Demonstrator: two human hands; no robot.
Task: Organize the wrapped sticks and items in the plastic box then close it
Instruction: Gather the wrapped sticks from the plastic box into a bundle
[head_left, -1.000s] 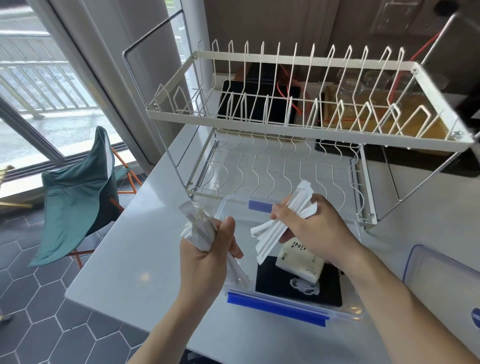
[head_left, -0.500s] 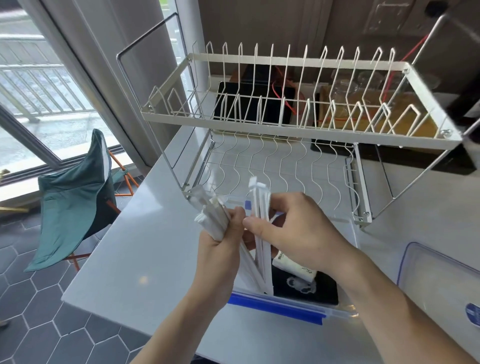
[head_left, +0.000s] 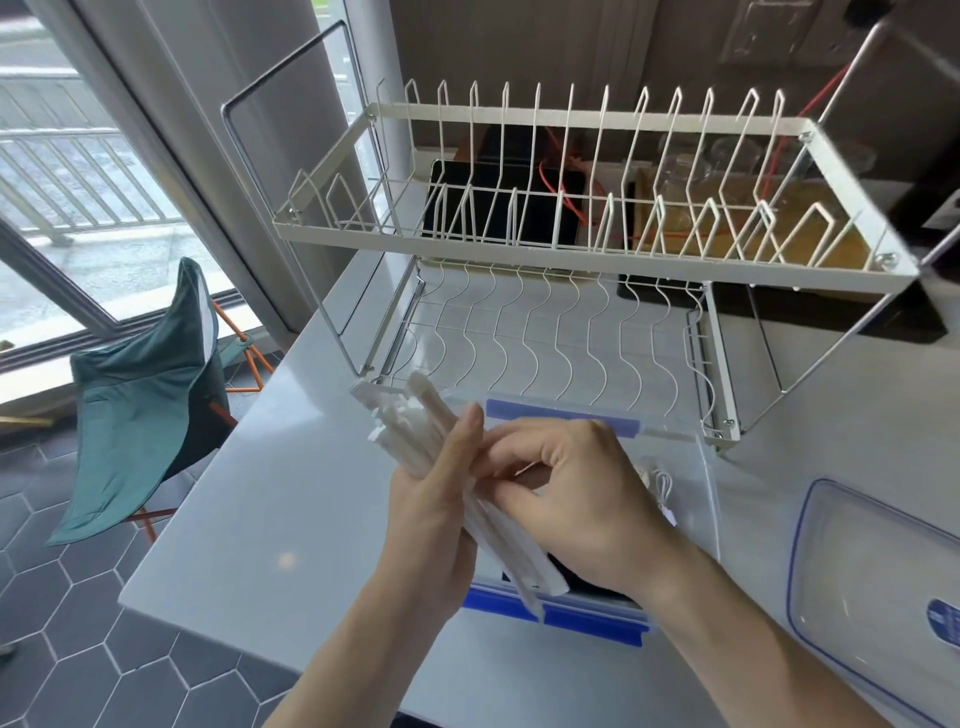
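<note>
Both hands held one bunch of wrapped sticks (head_left: 488, 525) above the plastic box (head_left: 691, 467). The left hand (head_left: 434, 525) curled around them, and the right hand (head_left: 576, 499) pinched them. The lid (head_left: 878, 571) lay nearby on the table (head_left: 249, 519).

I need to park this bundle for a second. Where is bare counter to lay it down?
Bare counter lies left of the plastic box, out to the edge. A narrower strip runs between the box and the lid on the right. It is crowded over the box, where both hands hold the wrapped sticks, and behind it, where the dish rack stands.
</note>
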